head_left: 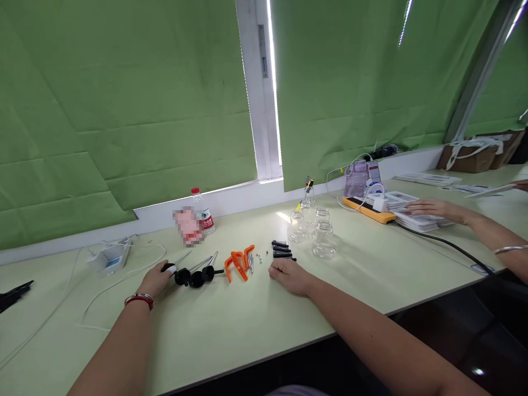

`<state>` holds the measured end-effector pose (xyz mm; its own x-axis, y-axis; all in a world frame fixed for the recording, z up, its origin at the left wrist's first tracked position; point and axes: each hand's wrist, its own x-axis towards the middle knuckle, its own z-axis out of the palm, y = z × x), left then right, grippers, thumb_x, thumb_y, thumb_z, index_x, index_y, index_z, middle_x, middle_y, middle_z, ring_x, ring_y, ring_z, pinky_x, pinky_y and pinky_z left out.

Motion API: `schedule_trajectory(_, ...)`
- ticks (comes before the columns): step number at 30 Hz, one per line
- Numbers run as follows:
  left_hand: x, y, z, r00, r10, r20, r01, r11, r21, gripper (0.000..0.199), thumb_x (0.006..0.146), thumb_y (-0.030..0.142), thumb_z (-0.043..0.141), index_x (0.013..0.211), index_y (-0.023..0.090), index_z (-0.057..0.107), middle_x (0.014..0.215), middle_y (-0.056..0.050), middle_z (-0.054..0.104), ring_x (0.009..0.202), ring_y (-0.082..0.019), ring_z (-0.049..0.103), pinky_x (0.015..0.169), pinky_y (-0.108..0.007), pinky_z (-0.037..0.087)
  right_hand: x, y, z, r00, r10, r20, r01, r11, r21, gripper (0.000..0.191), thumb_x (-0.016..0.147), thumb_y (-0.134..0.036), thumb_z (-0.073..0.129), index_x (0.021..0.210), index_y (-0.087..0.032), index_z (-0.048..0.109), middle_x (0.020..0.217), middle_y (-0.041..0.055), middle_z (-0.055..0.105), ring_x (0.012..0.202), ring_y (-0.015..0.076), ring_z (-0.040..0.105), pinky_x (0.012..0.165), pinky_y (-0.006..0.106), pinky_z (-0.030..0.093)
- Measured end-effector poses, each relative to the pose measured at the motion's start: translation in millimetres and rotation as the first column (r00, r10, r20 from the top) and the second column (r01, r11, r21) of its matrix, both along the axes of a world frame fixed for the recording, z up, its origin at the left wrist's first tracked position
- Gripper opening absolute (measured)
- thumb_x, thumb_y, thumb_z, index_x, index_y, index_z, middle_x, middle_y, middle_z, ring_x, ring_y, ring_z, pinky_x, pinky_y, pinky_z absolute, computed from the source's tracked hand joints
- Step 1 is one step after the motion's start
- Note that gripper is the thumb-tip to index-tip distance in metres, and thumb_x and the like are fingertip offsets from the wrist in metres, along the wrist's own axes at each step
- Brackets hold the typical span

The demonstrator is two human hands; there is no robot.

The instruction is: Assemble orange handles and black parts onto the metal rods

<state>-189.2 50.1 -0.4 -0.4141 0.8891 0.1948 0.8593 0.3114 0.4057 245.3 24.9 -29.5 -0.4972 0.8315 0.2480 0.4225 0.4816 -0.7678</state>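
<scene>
My left hand [154, 279] is closed around the black end of a thin metal rod, whose tip sticks out past my fingers. Just to its right lie several more black round parts [197, 279] with metal rods. Orange bent handles [237, 265] rest in the middle, with small metal pins [251, 263] and tiny hardware beside them. My right hand [291, 276] rests on the table with its fingers curled; whether anything is inside is hidden. Directly beyond it is a row of black parts with springs [281, 250]. Several clear glass jars [324, 242] stand behind, to the right.
Behind the parts are a red-capped water bottle [207, 217] and a blurred pink item [189, 226]. A white power strip [109, 259] with cables lies left. Right are an orange power strip [368, 210], a purple jug [356, 179], and a co-worker's hand [439, 210] on white trays.
</scene>
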Motion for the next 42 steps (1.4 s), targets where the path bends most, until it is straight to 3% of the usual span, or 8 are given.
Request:
schedule_trajectory(13, 1, 2, -11.9, 0.998, 0.06, 0.009, -0.06, 0.997, 0.038, 0.042, 0.068, 0.025, 0.053, 0.108, 0.016, 0.06, 0.106, -0.015, 0.067, 0.097, -0.033, 0.061, 0.078, -0.037, 0.047, -1, 1, -1.3, 1.0, -0.017, 0.011, 0.017, 1.0, 0.016, 0.029, 0.09, -0.037, 0.042, 0.074, -0.018, 0.056, 0.08, 0.0027, 0.057, 0.075, 0.0149, 0.051, 0.069, 0.027, 0.041)
schedule_trajectory(20, 9, -9, 2.0, 0.988, 0.138, 0.062, -0.144, 0.983, 0.114, 0.037, 0.074, 0.028, 0.05, 0.108, 0.015, 0.057, 0.105, -0.018, 0.065, 0.098, -0.035, 0.059, 0.08, -0.043, 0.047, -1, 0, 0.5, 1.0, -0.005, 0.018, 0.004, 1.0, 0.02, 0.029, 0.091, -0.036, 0.04, 0.074, -0.018, 0.055, 0.08, 0.0025, 0.057, 0.074, 0.0147, 0.051, 0.069, 0.027, 0.04)
schedule_trajectory(27, 59, -18, 41.0, 0.756, 0.066, 0.651, -0.43, 0.801, 0.418, 0.035, 0.079, 0.021, 0.04, 0.113, 0.016, 0.045, 0.107, -0.013, 0.06, 0.091, -0.023, 0.064, 0.069, -0.036, 0.054, -1, -1, 1.2, 1.0, -0.011, 0.021, 0.01, 1.0, 0.024, 0.03, 0.091, -0.037, 0.04, 0.072, -0.018, 0.054, 0.079, 0.002, 0.056, 0.072, 0.0142, 0.05, 0.067, 0.026, 0.04)
schedule_trajectory(29, 85, -26, 50.5, 0.69, -0.063, 0.721, -0.365, 0.83, 0.422, 0.03, 0.077, 0.017, 0.039, 0.105, 0.017, 0.049, 0.094, -0.008, 0.063, 0.083, -0.019, 0.066, 0.065, -0.032, 0.055, -1, 0, 1.0, 1.0, -0.01, 0.021, 0.009, 1.0, 0.022, 0.03, 0.091, -0.037, 0.04, 0.072, -0.018, 0.053, 0.079, 0.0019, 0.056, 0.072, 0.0142, 0.05, 0.066, 0.026, 0.04)
schedule_trajectory(31, 114, -40, 56.0, 0.373, -0.308, 0.875, -0.242, 0.879, 0.412, 0.02, 0.074, 0.018, 0.045, 0.092, 0.017, 0.054, 0.084, -0.007, 0.063, 0.084, -0.021, 0.066, 0.066, -0.033, 0.055, -1, 0, 1.0, 1.0, -0.01, 0.028, 0.009, 1.0, 0.021, 0.03, 0.091, -0.037, 0.04, 0.072, -0.018, 0.053, 0.079, 0.0018, 0.055, 0.072, 0.0139, 0.05, 0.066, 0.026, 0.039)
schedule_trajectory(33, 141, -55, 56.1, 0.173, -0.361, 0.916, -0.051, 0.926, 0.374, 0.016, 0.074, 0.021, 0.049, 0.087, 0.016, 0.058, 0.085, -0.009, 0.065, 0.084, -0.022, 0.065, 0.065, -0.033, 0.054, -1, 0, 1.2, 0.999, -0.013, 0.042, 0.012, 1.0, 0.021, 0.03, 0.091, -0.036, 0.04, 0.07, -0.018, 0.051, 0.078, 0.0016, 0.055, 0.071, 0.0137, 0.049, 0.066, 0.026, 0.039)
schedule_trajectory(38, 181, -76, 33.8, 0.109, -0.256, 0.961, 0.42, 0.888, 0.188, 0.024, 0.069, 0.027, 0.065, 0.09, 0.015, 0.065, 0.083, -0.008, 0.065, 0.072, -0.017, 0.061, 0.057, -0.027, 0.048, -1, -1, 2.6, 0.999, -0.02, 0.045, 0.019, 0.999, 0.029, 0.03, 0.091, -0.036, 0.04, 0.069, -0.018, 0.051, 0.077, 0.0018, 0.054, 0.071, 0.0138, 0.049, 0.066, 0.026, 0.039)
schedule_trajectory(42, 186, -71, 10.8, 0.252, -0.33, 0.909, 0.526, 0.836, 0.158, 0.024, 0.064, 0.025, 0.07, 0.085, 0.016, 0.063, 0.07, 0.0, 0.06, 0.06, -0.012, 0.055, 0.052, -0.022, 0.04, -2, -1, 2.1, 0.998, -0.037, 0.045, 0.035, 0.999, 0.04, 0.026, 0.088, -0.035, 0.045, 0.072, -0.018, 0.054, 0.076, 0.0014, 0.054, 0.071, 0.0138, 0.048, 0.065, 0.026, 0.039)
